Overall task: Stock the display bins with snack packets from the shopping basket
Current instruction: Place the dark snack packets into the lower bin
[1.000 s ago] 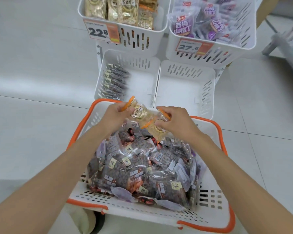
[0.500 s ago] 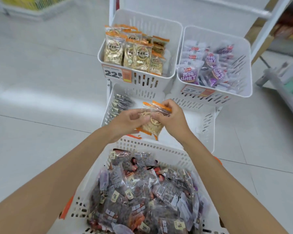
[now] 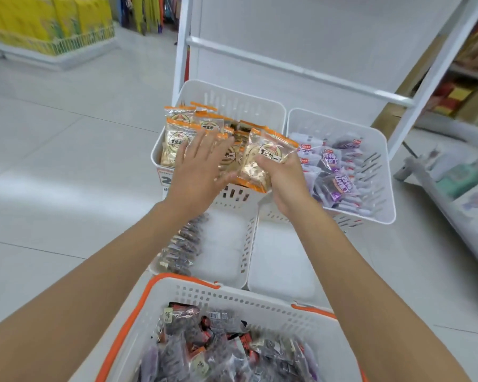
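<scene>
L hand (image 3: 202, 161): fingers spread, released, over white slotted plastic bin (image 3: 254, 106).
R hand (image 3: 283, 177): grasping orange-edged clear snack pkt (image 3: 262, 161).

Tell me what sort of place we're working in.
Most likely a shop aisle: white display bins hold snack packets, one bin carries a price tag, a shopping basket of more packets sits nearest the camera, and stocked shelves stand at right.

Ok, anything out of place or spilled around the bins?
Nothing looks spilled or torn. Only the purple packets in the upper right bin lie jumbled, while the orange-topped packets beside them stand in rows.
</scene>
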Demonstrator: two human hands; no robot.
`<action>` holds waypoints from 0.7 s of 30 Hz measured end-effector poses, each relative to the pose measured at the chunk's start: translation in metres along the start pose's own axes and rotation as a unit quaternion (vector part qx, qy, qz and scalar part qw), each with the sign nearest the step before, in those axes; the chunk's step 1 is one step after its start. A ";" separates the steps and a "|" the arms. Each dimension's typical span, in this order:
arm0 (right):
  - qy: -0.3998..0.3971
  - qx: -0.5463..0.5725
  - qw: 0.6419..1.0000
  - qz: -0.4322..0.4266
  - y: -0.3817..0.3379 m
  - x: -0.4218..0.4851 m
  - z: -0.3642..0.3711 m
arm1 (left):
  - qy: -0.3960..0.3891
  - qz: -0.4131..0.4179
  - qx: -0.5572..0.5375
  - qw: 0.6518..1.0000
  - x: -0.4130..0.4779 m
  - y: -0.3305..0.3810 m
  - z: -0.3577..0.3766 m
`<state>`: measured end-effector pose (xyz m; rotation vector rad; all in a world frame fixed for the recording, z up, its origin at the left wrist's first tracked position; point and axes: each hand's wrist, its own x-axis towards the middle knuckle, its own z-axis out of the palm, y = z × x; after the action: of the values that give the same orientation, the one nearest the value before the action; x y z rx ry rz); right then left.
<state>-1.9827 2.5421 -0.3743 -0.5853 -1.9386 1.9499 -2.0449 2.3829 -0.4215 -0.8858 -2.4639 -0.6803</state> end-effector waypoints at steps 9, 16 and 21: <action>0.019 -0.157 0.985 0.072 0.003 0.050 0.033 | -0.039 -0.011 0.093 0.995 0.021 -0.035 0.034; 0.054 -0.064 0.996 0.004 0.015 0.058 0.029 | -0.024 -0.019 0.065 0.997 0.022 -0.039 0.039; 0.035 -0.059 0.996 -0.049 0.022 0.055 0.037 | -0.008 -0.021 0.064 0.998 0.021 -0.039 0.043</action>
<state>-2.0479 2.5373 -0.3999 -0.5701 -2.0086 1.7420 -2.0956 2.3908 -0.4554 -0.7967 -2.5136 -0.5249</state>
